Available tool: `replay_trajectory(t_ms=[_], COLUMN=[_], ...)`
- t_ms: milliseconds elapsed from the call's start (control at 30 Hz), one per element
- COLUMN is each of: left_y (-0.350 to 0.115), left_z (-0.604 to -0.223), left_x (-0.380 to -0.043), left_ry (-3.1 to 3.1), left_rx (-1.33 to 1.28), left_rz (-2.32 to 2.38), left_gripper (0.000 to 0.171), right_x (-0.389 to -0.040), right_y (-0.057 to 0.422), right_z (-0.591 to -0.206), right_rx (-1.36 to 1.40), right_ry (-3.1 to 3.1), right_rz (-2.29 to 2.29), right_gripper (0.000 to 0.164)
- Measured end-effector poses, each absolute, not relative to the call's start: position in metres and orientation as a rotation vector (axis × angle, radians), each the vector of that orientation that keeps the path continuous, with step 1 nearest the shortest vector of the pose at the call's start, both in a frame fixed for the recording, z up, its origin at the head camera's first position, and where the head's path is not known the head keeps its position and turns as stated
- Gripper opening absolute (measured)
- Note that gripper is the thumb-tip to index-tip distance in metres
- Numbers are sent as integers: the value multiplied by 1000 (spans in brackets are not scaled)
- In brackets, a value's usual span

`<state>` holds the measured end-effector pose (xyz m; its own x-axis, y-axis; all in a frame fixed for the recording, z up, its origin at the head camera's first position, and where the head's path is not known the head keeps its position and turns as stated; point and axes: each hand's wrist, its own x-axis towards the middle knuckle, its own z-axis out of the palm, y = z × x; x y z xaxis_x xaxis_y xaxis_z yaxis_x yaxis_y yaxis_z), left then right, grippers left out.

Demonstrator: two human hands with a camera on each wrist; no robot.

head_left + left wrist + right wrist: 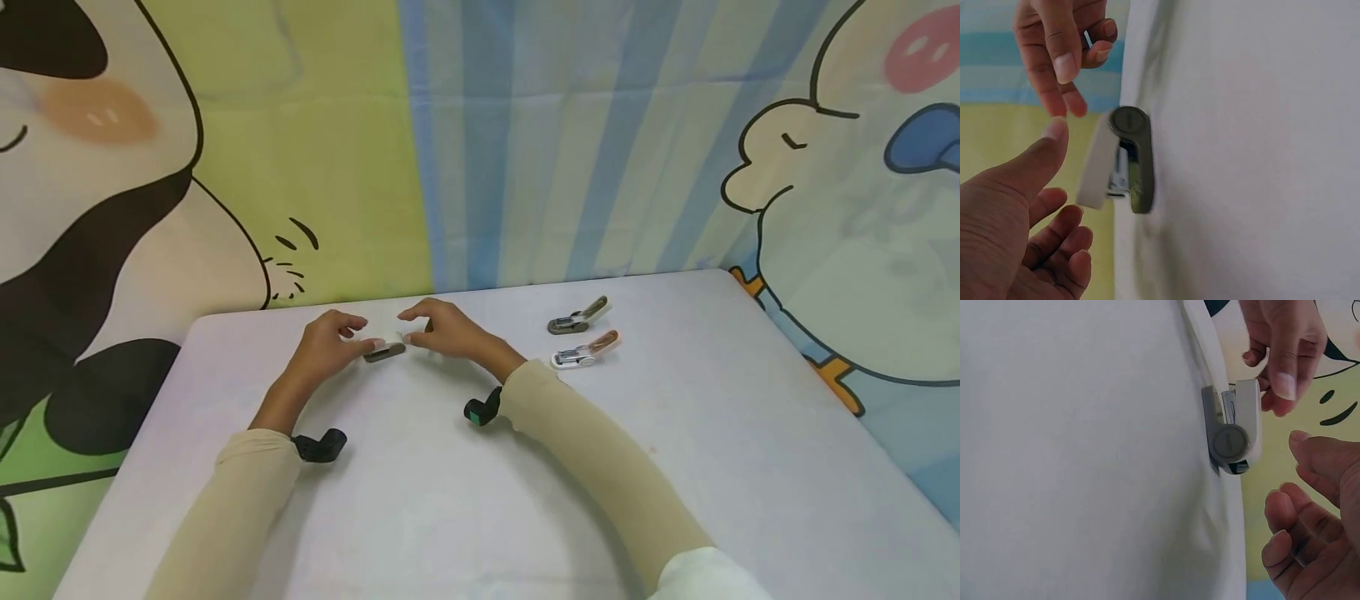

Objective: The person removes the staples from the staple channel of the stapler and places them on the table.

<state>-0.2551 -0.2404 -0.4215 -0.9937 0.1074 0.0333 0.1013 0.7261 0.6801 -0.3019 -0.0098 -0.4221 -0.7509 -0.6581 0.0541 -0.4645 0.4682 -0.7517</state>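
Observation:
A small stapler [385, 352] with a white top arm and a grey-green base stands on the white table between the two hands. In the left wrist view the stapler [1141, 156] has its arm raised at an angle from its base. My left hand [327, 348] is just left of it, fingers relaxed and thumb reaching toward it; whether they touch is unclear. On the other side, my right hand [448, 332] hovers close by with thumb and fingers apart, holding nothing. The right wrist view shows the same stapler [1235, 425] apart from the right hand's fingers.
Two more staplers lie to the right: a grey-green stapler [577, 317] farther back and a white stapler [585, 350] with an orange-brown arm in front. Both have raised arms. A cartoon-printed curtain [540, 150] hangs behind the white table [420, 517].

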Motion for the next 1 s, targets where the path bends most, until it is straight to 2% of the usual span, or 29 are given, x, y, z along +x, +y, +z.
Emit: replay_trajectory(t_ms=[167,267,433,1000], left_y=[-239,-235,-230,-222], left_z=[-442,-451,-455,-444], left_x=[-256,-256,-258,-261], left_ry=[2840,2848,2875,2850], left_rx=[211,261,329,397], left_rz=[1190,1160,1156,1074], left_gripper=[60,47,25,24], right_x=[-303,-300,-297,-297], right_y=[-15,-17,-21,-12], right_z=[-435,-442,-446,-432], right_rx=[-878,-907,-963,-975], right_ry=[2427,2443,2552,2556], right_rz=[-1143,-1073,-991,-864], right_gripper=[50,48,32,30])
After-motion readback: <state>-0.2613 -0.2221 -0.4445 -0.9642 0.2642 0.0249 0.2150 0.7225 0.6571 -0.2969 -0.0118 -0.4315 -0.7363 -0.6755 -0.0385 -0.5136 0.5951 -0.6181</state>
